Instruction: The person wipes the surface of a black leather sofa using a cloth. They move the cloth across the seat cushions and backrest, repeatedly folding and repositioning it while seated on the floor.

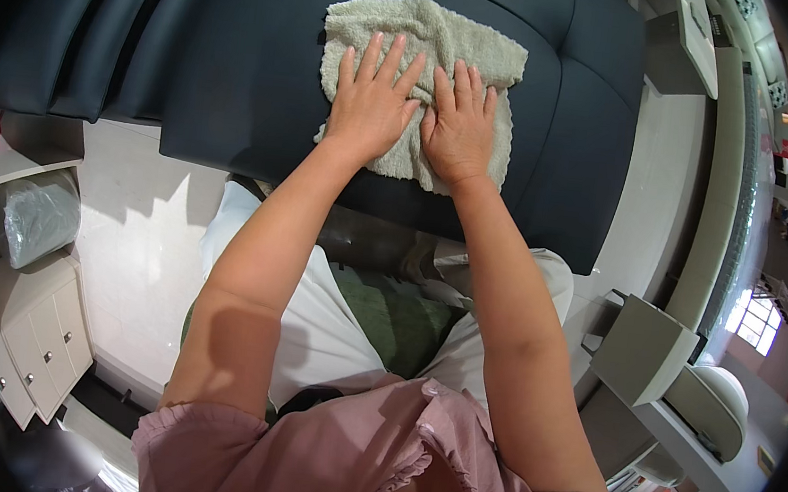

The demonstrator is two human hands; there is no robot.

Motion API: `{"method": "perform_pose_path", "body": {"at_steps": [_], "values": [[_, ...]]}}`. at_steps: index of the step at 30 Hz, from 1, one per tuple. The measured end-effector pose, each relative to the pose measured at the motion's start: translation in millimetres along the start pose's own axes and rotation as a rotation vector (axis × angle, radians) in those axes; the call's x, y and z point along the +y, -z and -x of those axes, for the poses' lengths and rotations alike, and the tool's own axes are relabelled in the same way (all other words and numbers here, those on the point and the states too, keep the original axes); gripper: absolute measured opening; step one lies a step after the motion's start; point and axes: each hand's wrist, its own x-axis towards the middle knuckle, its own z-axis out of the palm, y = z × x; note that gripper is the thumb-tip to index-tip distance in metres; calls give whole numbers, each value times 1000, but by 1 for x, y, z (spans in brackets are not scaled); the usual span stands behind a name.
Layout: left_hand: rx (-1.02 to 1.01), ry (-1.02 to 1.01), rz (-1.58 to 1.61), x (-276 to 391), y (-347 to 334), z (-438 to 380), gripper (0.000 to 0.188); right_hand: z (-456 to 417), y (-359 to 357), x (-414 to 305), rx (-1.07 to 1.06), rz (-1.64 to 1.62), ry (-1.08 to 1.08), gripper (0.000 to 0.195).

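Note:
A light beige terry cloth (485,41) lies rumpled on the dark, tufted upholstered surface (254,69) before me. My left hand (372,105) rests palm down on the cloth's left half, fingers spread and pointing away from me. Flat on its right half is my right hand (461,128), its fingers slightly apart. The two thumbs are close to each other over the middle folds. Neither hand grips the cloth. What lies under the palms is hidden.
Dark padded sections (88,24) stand at the upper left. At the left is a pale cabinet (38,325), with a plastic-wrapped item (43,219) on its shelf. A light box-shaped piece of furniture (646,348) stands at the right.

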Motion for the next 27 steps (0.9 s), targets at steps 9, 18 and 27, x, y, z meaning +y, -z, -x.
{"method": "perform_pose_path", "body": {"at_steps": [9,18,27], "values": [[-102,-39,1,-19,13,38,62,27,-1,-39,33,-12,-49,54],[-62,4,61,-37,20,48,62,10,-3,-63,12,-45,6,54],[77,147,110,-63,17,21,57,-47,-21,-75,9,-67,45,56]]}}
